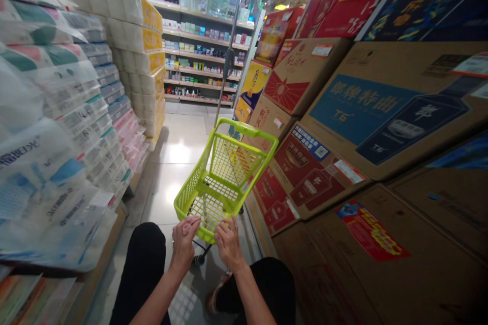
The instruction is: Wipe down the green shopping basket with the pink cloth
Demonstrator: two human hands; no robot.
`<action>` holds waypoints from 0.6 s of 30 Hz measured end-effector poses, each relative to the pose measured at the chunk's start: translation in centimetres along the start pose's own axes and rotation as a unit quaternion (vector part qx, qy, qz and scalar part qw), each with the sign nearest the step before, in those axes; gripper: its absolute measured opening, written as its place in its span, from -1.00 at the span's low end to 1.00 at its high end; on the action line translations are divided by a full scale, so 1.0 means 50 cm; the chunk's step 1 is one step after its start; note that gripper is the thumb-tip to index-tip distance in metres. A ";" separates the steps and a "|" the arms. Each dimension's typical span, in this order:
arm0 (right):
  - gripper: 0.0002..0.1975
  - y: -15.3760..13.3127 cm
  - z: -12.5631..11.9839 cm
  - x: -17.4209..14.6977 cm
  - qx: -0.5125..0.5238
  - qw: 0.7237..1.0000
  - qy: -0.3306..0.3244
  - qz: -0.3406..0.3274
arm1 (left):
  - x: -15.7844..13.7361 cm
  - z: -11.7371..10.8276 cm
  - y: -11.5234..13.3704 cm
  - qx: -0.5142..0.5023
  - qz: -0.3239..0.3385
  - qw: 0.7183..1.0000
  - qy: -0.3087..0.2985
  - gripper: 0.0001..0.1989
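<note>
Right hand (227, 236): grips the near rim (206, 236) of 1 green shopping cart (223, 197). Left hand (185, 233): curls at that rim, hold unclear. Cart: directly ahead of both. Boxes (305, 172): to their right.

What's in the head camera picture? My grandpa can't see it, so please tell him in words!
A person's left hand and right hand are at the near rim of a green shopping cart. Wrapped packs are stacked on the left and cardboard boxes on the right, with shelves of small goods ahead.
</note>
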State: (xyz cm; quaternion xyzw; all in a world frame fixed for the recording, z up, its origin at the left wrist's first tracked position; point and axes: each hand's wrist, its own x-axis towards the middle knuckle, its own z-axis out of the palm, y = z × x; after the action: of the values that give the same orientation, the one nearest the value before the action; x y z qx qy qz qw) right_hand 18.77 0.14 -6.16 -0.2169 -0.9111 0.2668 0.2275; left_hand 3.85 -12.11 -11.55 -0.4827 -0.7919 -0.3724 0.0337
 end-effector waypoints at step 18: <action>-0.54 0.003 0.025 -0.018 0.111 0.990 0.054 0.066 | -0.047 0.045 0.041 -0.123 -0.104 0.984 0.072 -0.56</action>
State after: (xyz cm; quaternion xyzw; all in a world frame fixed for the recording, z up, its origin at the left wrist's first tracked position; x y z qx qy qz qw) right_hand 18.86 -0.70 -7.47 -0.2643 -0.8458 0.3684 0.2813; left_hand 7.41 -11.90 -13.00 -0.3699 -0.7818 -0.5018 -0.0081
